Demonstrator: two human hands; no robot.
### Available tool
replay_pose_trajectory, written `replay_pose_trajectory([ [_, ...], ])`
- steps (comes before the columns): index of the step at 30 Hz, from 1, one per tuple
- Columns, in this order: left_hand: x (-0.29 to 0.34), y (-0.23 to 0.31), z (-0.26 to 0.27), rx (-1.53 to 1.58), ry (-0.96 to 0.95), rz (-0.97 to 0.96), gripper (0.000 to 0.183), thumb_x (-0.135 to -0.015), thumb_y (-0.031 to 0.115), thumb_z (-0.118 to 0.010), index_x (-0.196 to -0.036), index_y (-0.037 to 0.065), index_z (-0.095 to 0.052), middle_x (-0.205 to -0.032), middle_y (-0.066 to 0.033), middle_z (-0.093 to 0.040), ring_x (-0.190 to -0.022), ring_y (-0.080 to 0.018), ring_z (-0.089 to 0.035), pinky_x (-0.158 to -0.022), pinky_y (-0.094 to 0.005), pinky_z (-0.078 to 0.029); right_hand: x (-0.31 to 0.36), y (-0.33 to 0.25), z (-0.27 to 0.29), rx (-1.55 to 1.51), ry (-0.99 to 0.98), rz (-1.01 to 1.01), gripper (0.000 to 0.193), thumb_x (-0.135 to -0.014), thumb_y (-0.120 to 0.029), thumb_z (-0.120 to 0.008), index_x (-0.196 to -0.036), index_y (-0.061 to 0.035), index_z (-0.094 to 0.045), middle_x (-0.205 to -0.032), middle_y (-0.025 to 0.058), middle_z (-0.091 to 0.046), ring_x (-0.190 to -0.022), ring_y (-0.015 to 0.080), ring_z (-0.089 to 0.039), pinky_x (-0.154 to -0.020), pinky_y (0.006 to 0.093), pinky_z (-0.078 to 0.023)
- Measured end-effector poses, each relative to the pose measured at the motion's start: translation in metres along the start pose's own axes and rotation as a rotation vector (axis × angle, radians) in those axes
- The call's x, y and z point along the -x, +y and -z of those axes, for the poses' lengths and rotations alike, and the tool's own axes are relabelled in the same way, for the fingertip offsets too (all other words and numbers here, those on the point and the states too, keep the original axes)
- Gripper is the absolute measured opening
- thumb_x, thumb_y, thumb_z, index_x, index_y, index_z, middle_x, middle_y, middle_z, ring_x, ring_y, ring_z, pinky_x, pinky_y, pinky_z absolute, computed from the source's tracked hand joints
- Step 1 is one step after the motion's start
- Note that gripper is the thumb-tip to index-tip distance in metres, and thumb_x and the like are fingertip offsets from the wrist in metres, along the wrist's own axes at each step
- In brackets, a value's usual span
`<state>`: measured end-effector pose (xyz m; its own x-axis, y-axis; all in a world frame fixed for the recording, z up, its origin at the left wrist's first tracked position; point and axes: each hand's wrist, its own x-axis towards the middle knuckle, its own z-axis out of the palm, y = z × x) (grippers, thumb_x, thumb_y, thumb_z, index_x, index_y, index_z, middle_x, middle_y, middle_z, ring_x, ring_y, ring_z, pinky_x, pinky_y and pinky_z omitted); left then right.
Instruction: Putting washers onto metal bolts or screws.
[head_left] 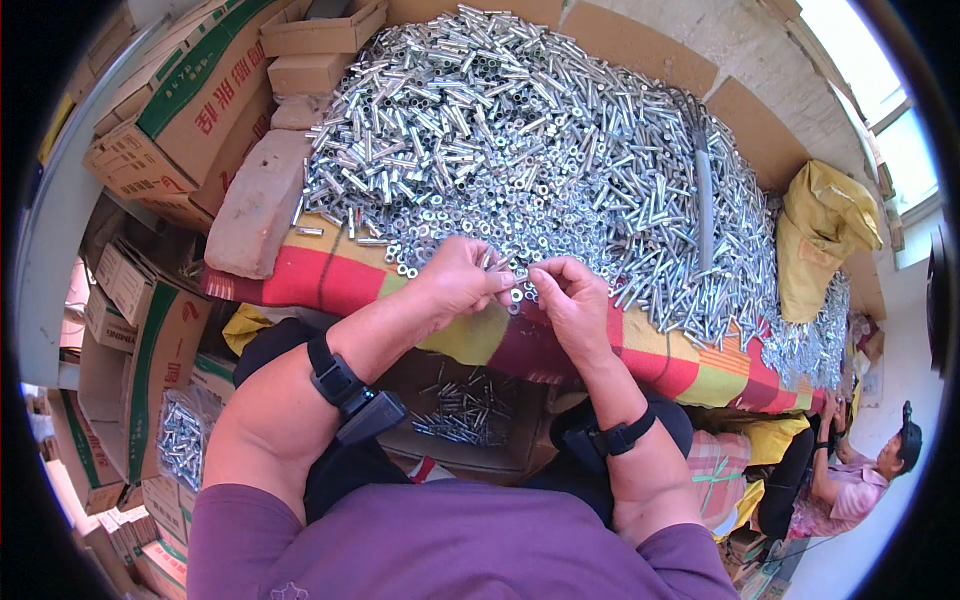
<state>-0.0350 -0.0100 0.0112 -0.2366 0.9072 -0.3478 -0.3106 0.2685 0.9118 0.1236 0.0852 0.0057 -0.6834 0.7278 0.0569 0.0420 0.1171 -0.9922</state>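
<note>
My left hand is closed in a pinch, with a small silvery metal piece showing at its fingertips. Right beside it, my right hand also has thumb and forefinger pressed together; what they pinch is too small to make out. The fingertips of both hands nearly meet at the near edge of a big heap of metal hardware. Washers and nuts lie just beyond my fingers. Metal sleeves are piled at the far left of the heap, and long bolts at the right.
A checkered blanket covers the table under the heap. A brick and cardboard boxes stand at the left. At the right are a grey bar and a yellow sack. Below, an open box holds bolts. Another person works at far right.
</note>
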Motion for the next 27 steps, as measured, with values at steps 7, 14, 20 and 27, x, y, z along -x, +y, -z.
replay_pose_trajectory([
  [7, -0.005, -0.010, -0.005, -0.376, 0.175, -0.396, 0.010, -0.081, 0.005, -0.066, -0.075, 0.002, -0.060, -0.061, -0.0032, -0.064, -0.042, -0.0046, -0.048, -0.039, -0.0216, -0.035, -0.015, 0.001, -0.006, 0.139, 0.062, 0.100, 0.019, -0.087, -0.012, -0.066, -0.073, -0.0007, -0.058, -0.062, -0.0018, -0.056, -0.056, 0.0030, -0.048, -0.050, 0.0208, -0.038],
  [14, 0.005, -0.010, -0.003, -0.458, 0.216, -0.513, 0.008, -0.080, 0.004, -0.066, -0.074, 0.002, -0.061, -0.061, -0.0014, -0.063, -0.047, -0.0026, -0.050, -0.042, -0.0214, -0.037, -0.024, -0.003, -0.009, 0.287, 0.090, 0.235, 0.040, -0.085, -0.020, -0.068, -0.056, -0.0009, -0.048, -0.049, 0.0006, -0.041, -0.048, 0.0058, -0.034, -0.043, 0.0283, -0.029],
  [20, 0.019, -0.010, 0.000, -0.421, 0.226, -0.545, 0.006, -0.081, 0.002, -0.065, -0.075, 0.002, -0.062, -0.064, -0.0014, -0.064, -0.054, -0.0016, -0.052, -0.048, -0.0204, -0.038, -0.021, -0.013, -0.015, 0.461, 0.068, 0.201, 0.041, -0.088, -0.027, -0.064, -0.059, 0.0005, -0.053, -0.050, 0.0048, -0.044, -0.048, 0.0089, -0.036, -0.045, 0.0304, -0.030],
  [27, 0.029, -0.017, -0.013, -0.459, 0.056, -0.583, 0.006, -0.080, 0.003, -0.067, -0.075, 0.005, -0.065, -0.062, 0.0008, -0.063, -0.050, -0.0020, -0.045, -0.046, -0.0223, -0.035, -0.023, -0.030, -0.037, -0.609, 0.086, 0.034, 0.077, -0.098, -0.056, -0.022, -0.133, 0.0113, -0.038, -0.139, 0.0227, -0.041, -0.134, 0.0275, -0.034, -0.113, 0.0376, -0.022],
])
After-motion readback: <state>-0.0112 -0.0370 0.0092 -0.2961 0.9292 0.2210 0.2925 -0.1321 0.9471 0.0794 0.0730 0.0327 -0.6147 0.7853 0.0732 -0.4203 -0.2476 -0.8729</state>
